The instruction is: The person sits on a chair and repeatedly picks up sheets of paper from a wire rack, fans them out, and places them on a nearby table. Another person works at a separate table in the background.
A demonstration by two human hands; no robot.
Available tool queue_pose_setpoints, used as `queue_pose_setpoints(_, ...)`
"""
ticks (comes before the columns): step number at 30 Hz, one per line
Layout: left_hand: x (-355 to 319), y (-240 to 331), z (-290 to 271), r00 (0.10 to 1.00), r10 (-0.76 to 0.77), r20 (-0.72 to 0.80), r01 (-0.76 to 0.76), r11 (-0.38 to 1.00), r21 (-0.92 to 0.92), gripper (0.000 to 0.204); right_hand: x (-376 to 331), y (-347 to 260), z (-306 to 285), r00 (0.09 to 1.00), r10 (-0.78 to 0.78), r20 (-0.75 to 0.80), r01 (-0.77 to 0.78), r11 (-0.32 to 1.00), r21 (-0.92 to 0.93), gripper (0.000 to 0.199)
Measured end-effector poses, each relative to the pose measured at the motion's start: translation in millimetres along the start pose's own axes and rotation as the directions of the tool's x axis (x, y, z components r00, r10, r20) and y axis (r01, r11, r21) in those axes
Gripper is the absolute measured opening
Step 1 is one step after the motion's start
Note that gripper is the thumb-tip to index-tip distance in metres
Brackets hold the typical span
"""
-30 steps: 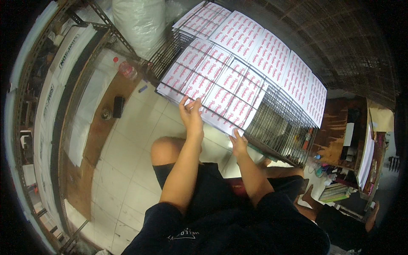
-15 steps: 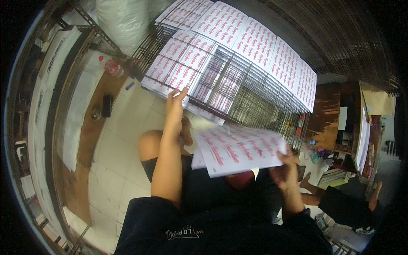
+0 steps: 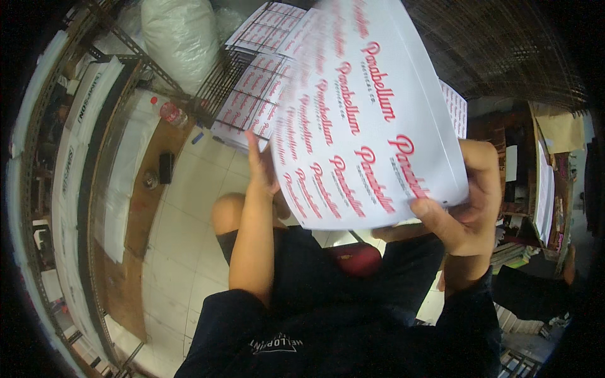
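A white sheet printed with rows of red lettering (image 3: 353,132) is raised in front of me, bowed and partly blurred. My right hand (image 3: 463,217) grips its lower right corner, thumb on the printed face and fingers behind. Beside the sheet's left edge is my left hand (image 3: 261,169), its visible fingers stretched upward and holding nothing I can see; part of it is behind the sheet. Farther off, similar printed sheets (image 3: 249,101) lie on a wire drying rack (image 3: 208,88), largely hidden by the raised sheet.
More wire shelves (image 3: 504,57) hang at the upper right. To the left stand a metal shelf frame (image 3: 135,44), a plastic bottle with a red cap (image 3: 171,114) and a large filled plastic bag (image 3: 179,44). A red rounded object (image 3: 358,259) sits between my legs. Another person's dark clothing (image 3: 529,293) shows at right.
My right hand has lifted the printed sheet up and closer, so it now covers much of the rack. My left hand has come away from the rack's sheets and dropped slightly.
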State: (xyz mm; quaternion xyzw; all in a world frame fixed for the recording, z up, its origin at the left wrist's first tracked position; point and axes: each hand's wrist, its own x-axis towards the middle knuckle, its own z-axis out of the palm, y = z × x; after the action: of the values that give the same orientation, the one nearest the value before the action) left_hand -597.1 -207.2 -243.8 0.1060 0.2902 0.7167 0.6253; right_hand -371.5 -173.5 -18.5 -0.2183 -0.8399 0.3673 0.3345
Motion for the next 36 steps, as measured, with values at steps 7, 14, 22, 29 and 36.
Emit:
queue_pose_setpoints(7, -1.3, 9.7, -12.9, 0.954, 0.282, 0.1, -0.274, 0.958, -0.085, 0.07, -17.9, 62.2, 19.3, 0.977, 0.173, 0.127, -0.162, 0.982, -0.092, 0.054)
queue_pose_setpoints(14, 4.4, 17.0, -7.2, 0.877, 0.472, -0.088, -0.471, 0.882, 0.032, 0.05, -135.8, 212.3, 94.3, 0.54, 0.741, -0.4, -0.485, 0.662, 0.572, 0.041)
queue_pose_setpoints(22, 6.9, 20.7, -10.9, 0.872, 0.41, -0.267, -0.405, 0.911, 0.075, 0.054, -211.2, 341.6, 205.1, -0.029, 0.937, 0.348, -0.812, -0.225, 0.539, 0.072)
queue_pose_setpoints(29, 10.2, 23.7, 6.8, 0.808, 0.418, -0.414, -0.413, 0.904, 0.107, 0.052, -210.5, 392.2, 243.0, 0.02, 0.899, 0.437, -0.736, -0.283, 0.615, 0.08)
queue_pose_setpoints(36, 15.0, 20.8, 11.1, 0.741, 0.437, -0.509, -0.359, 0.899, 0.249, 0.046, -249.6, 430.6, 285.2, 0.134, 0.876, 0.463, -0.401, -0.379, 0.834, 0.032)
